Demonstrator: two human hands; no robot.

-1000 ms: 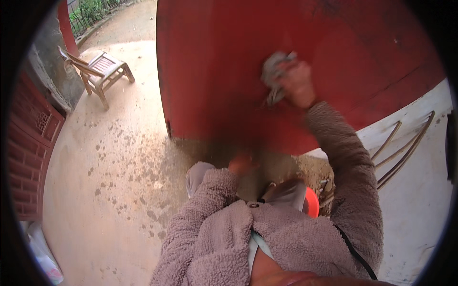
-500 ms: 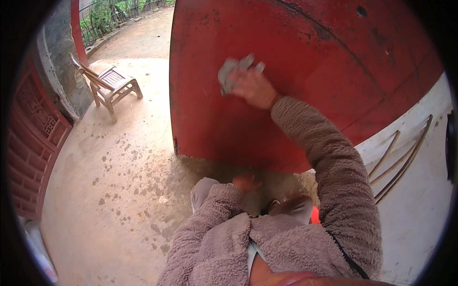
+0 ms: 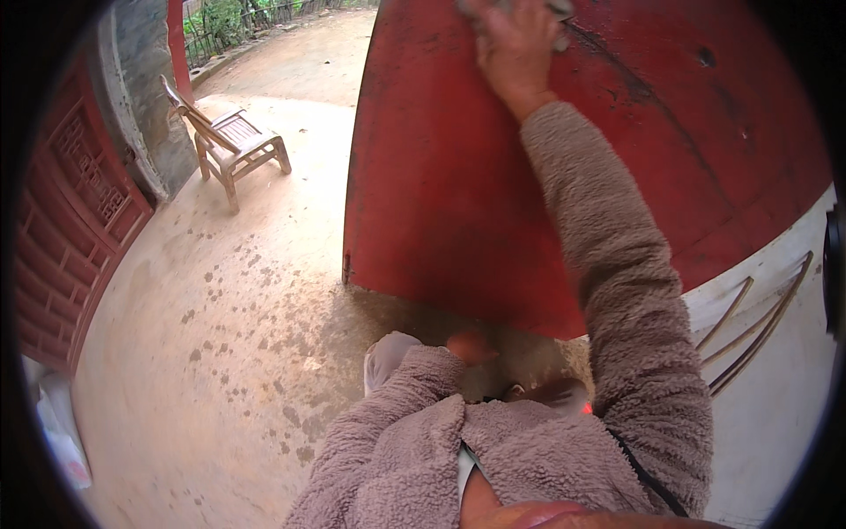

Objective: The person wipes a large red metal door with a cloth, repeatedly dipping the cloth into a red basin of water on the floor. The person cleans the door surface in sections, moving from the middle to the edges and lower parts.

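While the upper edge of the view cuts part of it off, a grey cloth (image 3: 561, 11) shows bunched beneath the right hand (image 3: 515, 48), at the upper part of a red panel (image 3: 449, 176). Right hand: gripping the cloth, its back toward the camera, arm stretched far forward. Panel surface: dark scuffs and a long dark line to the right of the hand; lower left corner close above the floor (image 3: 238, 353).

Left hand (image 3: 473, 346): low, near the left knee (image 3: 388, 357), just below the panel's bottom edge as seen here; blurred, so cannot tell whether its fingers are curled or spread. Both sleeves belong to a brown fleece jacket (image 3: 546, 441). A small orange-red patch shows beside the right sleeve; kind cannot be told.

Surroundings: dark spots on the floor left of the panel; farther off, a wooden chair (image 3: 242, 132) with slatted seat. Far left, a reddish lattice door (image 3: 66, 220); right, curved poles (image 3: 765, 337) against a white wall (image 3: 775, 406).
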